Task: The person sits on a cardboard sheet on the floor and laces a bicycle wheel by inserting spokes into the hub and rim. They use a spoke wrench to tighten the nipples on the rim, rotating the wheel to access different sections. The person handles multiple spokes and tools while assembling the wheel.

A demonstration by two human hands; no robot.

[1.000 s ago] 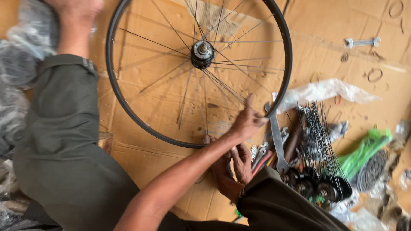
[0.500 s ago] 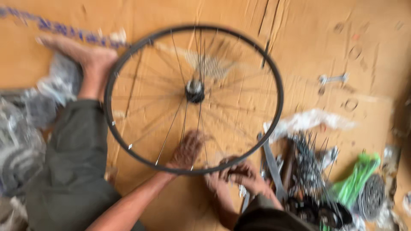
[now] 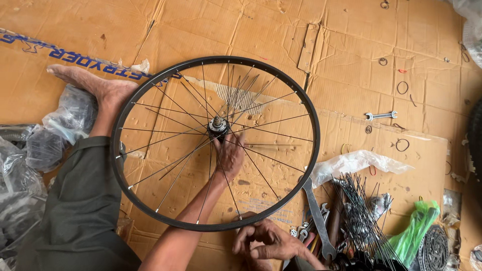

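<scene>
Black bicycle wheel lying flat on cardboard

Thin steel spokes are fanning from its central silver hub towards the rim, several at twelve o'clock hanging loose.

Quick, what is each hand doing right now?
Left hand: open, reaching through the spokes beside the hub.
Right hand: fingers curled at the wheel rim, grip cannot be told.

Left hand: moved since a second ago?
Yes. The left hand went from the wheel's lower rim up to the hub.
</scene>
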